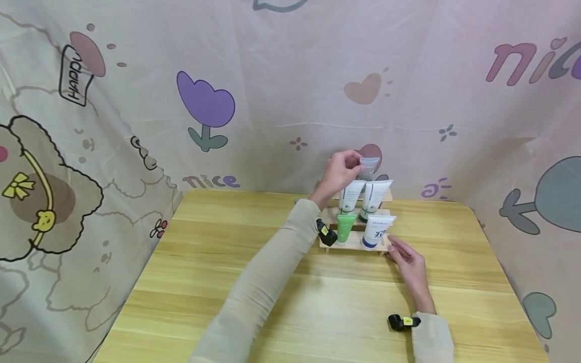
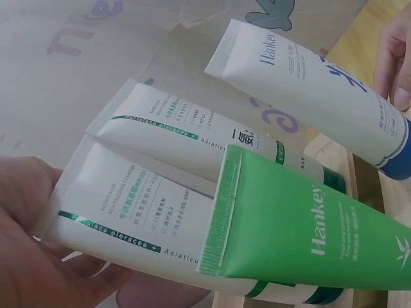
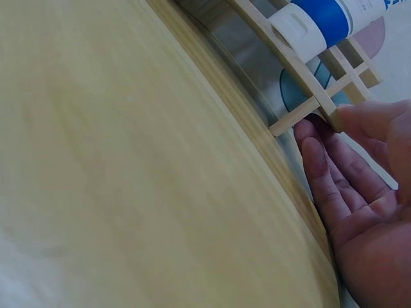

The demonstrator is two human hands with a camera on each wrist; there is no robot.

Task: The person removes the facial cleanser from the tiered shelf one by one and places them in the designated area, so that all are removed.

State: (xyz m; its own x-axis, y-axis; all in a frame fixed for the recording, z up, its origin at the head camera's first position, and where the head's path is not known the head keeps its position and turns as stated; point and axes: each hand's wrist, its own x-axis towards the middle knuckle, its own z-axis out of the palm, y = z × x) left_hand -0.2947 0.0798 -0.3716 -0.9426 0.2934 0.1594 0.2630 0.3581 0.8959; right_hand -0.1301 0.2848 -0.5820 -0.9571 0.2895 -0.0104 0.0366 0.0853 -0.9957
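On a small tiered wooden rack (image 1: 354,244) stand several squeeze tubes, crimped ends up. My left hand (image 1: 339,174) reaches over to the top step and pinches a greyish tube (image 1: 369,164) near its upper end. Two white tubes with green bands, a left one (image 1: 351,195) and a right one (image 1: 375,195), are on the middle step. The lowest step holds a green tube (image 1: 345,228) and a white tube with a blue cap (image 1: 378,229). With thumb and fingers, my right hand (image 3: 359,173) grips the rack's front right corner. In the left wrist view the greyish tube is hidden.
The rack stands near the back of a wooden table (image 1: 204,262). Just behind it hangs a printed cloth (image 1: 272,101), which also covers both sides. Each wrist wears a black camera, a left one (image 1: 326,233) and a right one (image 1: 401,322).
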